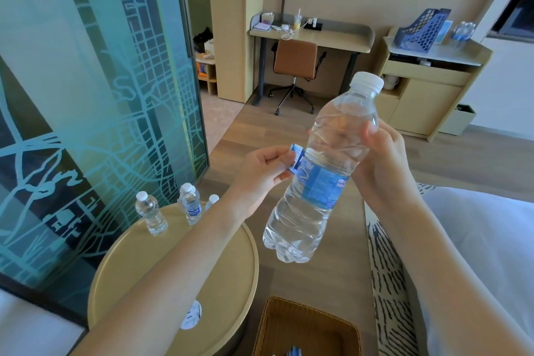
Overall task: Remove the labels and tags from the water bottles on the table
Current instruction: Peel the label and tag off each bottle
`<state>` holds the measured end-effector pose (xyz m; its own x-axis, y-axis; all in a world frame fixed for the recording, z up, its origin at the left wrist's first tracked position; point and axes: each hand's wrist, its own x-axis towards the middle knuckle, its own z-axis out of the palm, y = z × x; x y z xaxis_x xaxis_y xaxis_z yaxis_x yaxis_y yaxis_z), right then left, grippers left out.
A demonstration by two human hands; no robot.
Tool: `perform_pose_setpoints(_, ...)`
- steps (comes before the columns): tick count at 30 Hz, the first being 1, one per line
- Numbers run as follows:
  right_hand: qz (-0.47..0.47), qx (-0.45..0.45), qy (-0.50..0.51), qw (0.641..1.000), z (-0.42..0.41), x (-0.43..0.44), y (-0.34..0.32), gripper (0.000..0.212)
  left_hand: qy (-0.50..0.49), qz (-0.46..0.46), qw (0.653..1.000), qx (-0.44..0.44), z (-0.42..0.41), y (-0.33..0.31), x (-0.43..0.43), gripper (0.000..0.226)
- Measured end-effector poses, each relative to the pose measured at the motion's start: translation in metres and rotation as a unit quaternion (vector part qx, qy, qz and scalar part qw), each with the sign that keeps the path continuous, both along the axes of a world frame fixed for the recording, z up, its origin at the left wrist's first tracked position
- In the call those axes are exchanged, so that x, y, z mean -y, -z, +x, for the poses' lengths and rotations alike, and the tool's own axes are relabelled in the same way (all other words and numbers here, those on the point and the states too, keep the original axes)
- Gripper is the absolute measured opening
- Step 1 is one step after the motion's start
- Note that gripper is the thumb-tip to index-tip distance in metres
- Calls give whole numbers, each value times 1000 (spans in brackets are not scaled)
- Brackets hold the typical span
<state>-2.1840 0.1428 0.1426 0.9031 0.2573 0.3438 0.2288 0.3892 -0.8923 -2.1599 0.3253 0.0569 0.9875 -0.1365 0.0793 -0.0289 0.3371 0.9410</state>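
I hold a clear water bottle (323,170) with a white cap tilted in the air, above the gap between table and bed. My right hand (384,159) grips its upper body. My left hand (260,173) pinches the loose end of the blue label (318,182), which is partly peeled off the bottle's left side. On the round beige table (161,257) stand a bare bottle (150,212), a bottle with a blue label (192,205), and a third bottle (212,201) mostly hidden behind my left forearm.
A wicker basket (306,326) with blue label scraps sits at the bottom centre. A round white sticker (192,315) lies on the table. A patterned glass wall stands to the left, and a bed with white linen (476,240) is on the right. A desk and chair stand far back.
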Motion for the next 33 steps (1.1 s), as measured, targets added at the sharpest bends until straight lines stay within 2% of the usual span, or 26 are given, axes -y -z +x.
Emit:
perform_pose_setpoints(5, 1, 0, -16, 1000, -1, -2, -1, 91, -27, 87, 996, 8, -3, 1, 7, 18)
perform_pose_setpoints(7, 0, -3, -19, 1000, 0, -2, 0, 93, -7, 101, 995, 4, -7, -1, 12, 20)
perform_pose_setpoints(9, 1, -3, -20, 1000, 0, -1, 1, 86, 2, 107, 994, -1, -7, 0, 12, 27)
perform_pose_setpoints(11, -6, -2, -22, 1000, 1, 1, 2, 81, 24, 93, 995, -11, -5, 2, 9, 25)
perform_pose_setpoints(15, -4, -7, -17, 1000, 4, 6, 5, 73, 56, 2, 996, -72, -4, 4, -2, 27)
perform_pose_setpoints(18, -7, -17, -9, 1000, 5, 9, 6, 76, 35, 0, 996, -85, -10, 1, -4, 22)
perform_pose_setpoints(20, -11, -19, -5, 1000, 6, 10, 7, 79, -36, 77, 996, -42, -20, -4, -6, 23)
perform_pose_setpoints(22, -13, -13, -1, 1000, 7, 12, 9, 79, -135, 186, 972, 56, -33, -10, -9, 18)
perform_pose_setpoints(25, -15, -14, 11, 1000, 9, 13, 11, 79, -131, 241, 948, 163, -56, -21, -11, 19)
perform_pose_setpoints(28, -13, -13, 13, 1000, 11, 14, 13, 78, -74, 288, 941, 158, -76, -27, -9, 18)
perform_pose_setpoints(33, -13, -10, 22, 1000, 13, 13, 16, 75, 2, 270, 957, 102, -97, -16, -6, 40)
